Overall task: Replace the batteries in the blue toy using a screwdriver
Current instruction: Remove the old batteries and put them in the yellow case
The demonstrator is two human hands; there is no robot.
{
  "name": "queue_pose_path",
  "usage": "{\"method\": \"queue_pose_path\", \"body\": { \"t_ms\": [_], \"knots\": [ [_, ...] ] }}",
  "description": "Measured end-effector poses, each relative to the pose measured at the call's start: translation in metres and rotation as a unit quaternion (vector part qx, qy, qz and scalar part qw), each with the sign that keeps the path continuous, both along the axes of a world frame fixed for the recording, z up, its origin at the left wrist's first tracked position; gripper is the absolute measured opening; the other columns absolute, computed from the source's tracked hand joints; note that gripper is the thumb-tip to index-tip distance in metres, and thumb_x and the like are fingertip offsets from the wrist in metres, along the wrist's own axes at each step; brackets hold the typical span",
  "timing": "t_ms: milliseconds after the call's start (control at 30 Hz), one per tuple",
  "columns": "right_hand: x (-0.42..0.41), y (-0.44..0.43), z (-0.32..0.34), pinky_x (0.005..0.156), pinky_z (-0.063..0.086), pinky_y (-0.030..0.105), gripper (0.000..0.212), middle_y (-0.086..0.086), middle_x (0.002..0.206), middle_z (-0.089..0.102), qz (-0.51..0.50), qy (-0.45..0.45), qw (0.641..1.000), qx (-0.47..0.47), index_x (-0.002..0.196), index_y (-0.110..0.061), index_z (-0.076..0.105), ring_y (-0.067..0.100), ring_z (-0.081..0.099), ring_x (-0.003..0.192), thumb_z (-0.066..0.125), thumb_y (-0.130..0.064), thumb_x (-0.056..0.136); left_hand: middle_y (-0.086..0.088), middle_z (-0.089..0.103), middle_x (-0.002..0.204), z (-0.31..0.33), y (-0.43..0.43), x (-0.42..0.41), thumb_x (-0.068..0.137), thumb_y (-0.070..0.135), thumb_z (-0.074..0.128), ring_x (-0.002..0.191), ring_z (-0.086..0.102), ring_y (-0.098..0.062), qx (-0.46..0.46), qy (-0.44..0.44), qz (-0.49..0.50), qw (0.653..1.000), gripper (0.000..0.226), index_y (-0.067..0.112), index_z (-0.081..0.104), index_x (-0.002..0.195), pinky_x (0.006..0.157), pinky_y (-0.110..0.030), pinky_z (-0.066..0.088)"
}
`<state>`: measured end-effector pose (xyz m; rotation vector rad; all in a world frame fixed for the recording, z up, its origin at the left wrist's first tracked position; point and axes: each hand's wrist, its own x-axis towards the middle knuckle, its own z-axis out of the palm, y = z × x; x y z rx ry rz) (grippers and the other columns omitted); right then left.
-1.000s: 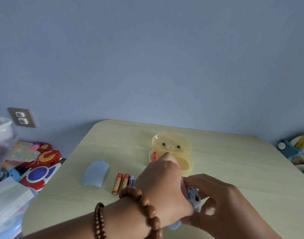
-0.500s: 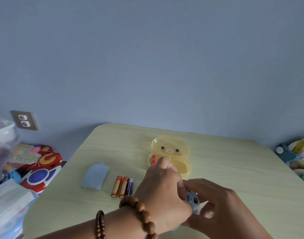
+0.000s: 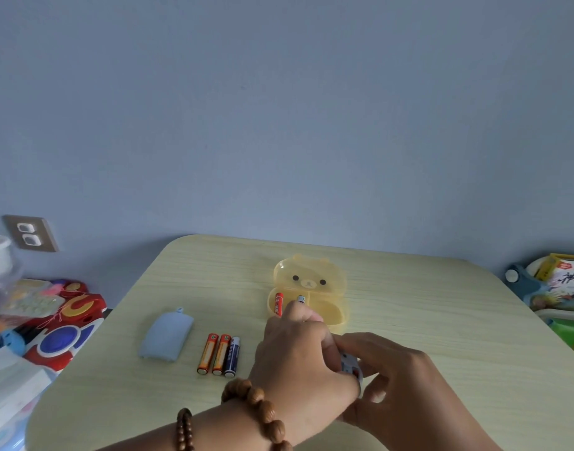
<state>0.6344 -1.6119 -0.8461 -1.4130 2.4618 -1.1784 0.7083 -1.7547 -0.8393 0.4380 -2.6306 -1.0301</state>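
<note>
Both hands, left hand (image 3: 298,356) and right hand (image 3: 406,385), close around the blue toy (image 3: 352,369) at 6 o'clock on the table (image 3: 441,320); with the compartment hidden, a battery risks seating reversed or slipping free.

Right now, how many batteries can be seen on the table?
5: three side by side left of the left hand, two in the yellow bear case. More may hide under the hands.
</note>
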Motion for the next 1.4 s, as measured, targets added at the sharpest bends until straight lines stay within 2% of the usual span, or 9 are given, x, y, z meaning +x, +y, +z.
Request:
{"method": "queue_pose_path", "body": {
  "t_ms": [100, 200, 367, 600, 733, 833, 1033, 1300, 1400],
  "knots": [
    [-0.001, 0.0, -0.001, 0.048, 0.044, 0.013, 0.042, -0.011, 0.095, 0.071, 0.003, -0.006, 1.0, 0.004, 0.098, -0.037, 0.072, 0.014, 0.066, 0.078, 0.085, -0.025, 0.06, 0.027, 0.043, 0.116, 0.004, -0.002, 0.002, 0.07, 0.035, 0.072, 0.117, 0.037, 0.002, -0.012, 0.003, -0.017, 1.0, 0.018, 0.019, 0.064, 0.075, 0.078, -0.007, 0.03],
    [-0.001, 0.001, -0.003, 0.049, 0.042, 0.012, 0.042, -0.011, 0.098, 0.07, 0.001, -0.006, 1.0, 0.002, 0.101, -0.037, 0.071, 0.014, 0.067, 0.08, 0.078, -0.031, 0.06, 0.028, 0.04, 0.121, 0.006, -0.002, 0.008, 0.077, 0.035, 0.065, 0.12, 0.035, 0.003, -0.045, 0.017, -0.042, 0.998, 0.016, 0.021, 0.061, 0.08, 0.084, -0.007, 0.031],
    [-0.002, 0.004, -0.009, 0.049, 0.041, 0.009, 0.053, -0.015, 0.103, 0.071, -0.013, -0.009, 1.0, -0.027, 0.112, -0.044, 0.071, 0.01, 0.069, 0.083, 0.072, -0.038, 0.059, 0.028, 0.027, 0.147, 0.01, -0.001, 0.018, 0.084, 0.038, 0.056, 0.136, 0.026, 0.001, -0.103, 0.001, -0.083, 0.991, 0.015, 0.024, 0.055, 0.091, 0.105, -0.016, 0.03],
    [-0.002, 0.005, -0.007, 0.051, 0.046, 0.009, 0.064, -0.024, 0.107, 0.069, -0.004, 0.007, 1.0, 0.001, 0.118, -0.043, 0.069, -0.002, 0.067, 0.085, 0.091, -0.027, 0.061, 0.022, 0.026, 0.16, 0.022, -0.011, 0.017, 0.087, 0.034, 0.064, 0.143, 0.031, 0.0, -0.104, -0.033, -0.094, 0.99, 0.018, 0.024, 0.074, 0.097, 0.108, -0.016, 0.026],
    [-0.005, 0.005, -0.01, 0.054, 0.05, 0.012, 0.066, -0.027, 0.113, 0.068, -0.007, 0.002, 1.0, 0.008, 0.121, -0.042, 0.068, -0.001, 0.068, 0.085, 0.086, -0.035, 0.058, 0.026, 0.024, 0.159, 0.024, -0.016, 0.019, 0.085, 0.04, 0.067, 0.142, 0.03, 0.003, -0.097, -0.051, -0.121, 0.987, 0.019, 0.026, 0.071, 0.099, 0.101, -0.013, 0.024],
    [-0.008, 0.006, -0.014, 0.054, 0.051, 0.013, 0.069, -0.028, 0.115, 0.067, -0.009, -0.003, 1.0, 0.011, 0.122, -0.041, 0.068, 0.002, 0.069, 0.087, 0.091, -0.029, 0.058, 0.034, 0.019, 0.156, 0.026, -0.022, 0.022, 0.078, 0.052, 0.075, 0.141, 0.029, 0.006, -0.097, -0.075, -0.138, 0.983, 0.032, 0.029, 0.063, 0.097, 0.1, -0.016, 0.025],
    [-0.004, 0.005, -0.011, 0.055, 0.047, 0.005, 0.071, -0.037, 0.119, 0.059, -0.002, -0.013, 1.0, -0.006, 0.12, -0.039, 0.067, -0.008, 0.065, 0.084, 0.096, -0.032, 0.055, 0.032, 0.017, 0.158, 0.022, -0.024, 0.021, 0.08, 0.048, 0.075, 0.144, 0.028, 0.002, -0.11, -0.089, -0.146, 0.979, 0.031, 0.03, 0.065, 0.104, 0.108, -0.019, 0.028],
    [-0.004, 0.005, -0.008, 0.057, 0.049, 0.007, 0.068, -0.034, 0.118, 0.061, 0.003, -0.026, 1.0, -0.003, 0.122, -0.041, 0.067, -0.005, 0.066, 0.085, 0.093, -0.029, 0.06, 0.032, 0.034, 0.147, 0.025, -0.024, 0.02, 0.085, 0.047, 0.071, 0.134, 0.031, 0.011, -0.059, -0.054, -0.121, 0.989, 0.022, 0.029, 0.064, 0.095, 0.096, -0.011, 0.023],
    [-0.003, 0.004, -0.007, 0.059, 0.05, 0.009, 0.069, -0.042, 0.112, 0.058, -0.002, -0.046, 0.999, 0.002, 0.116, -0.05, 0.064, -0.008, 0.064, 0.08, 0.094, -0.023, 0.06, 0.025, 0.061, 0.114, 0.032, -0.033, 0.014, 0.087, 0.046, 0.067, 0.103, 0.056, 0.011, -0.036, 0.007, -0.074, 0.997, 0.016, 0.03, 0.066, 0.088, 0.088, -0.012, 0.042]
  ]
}}
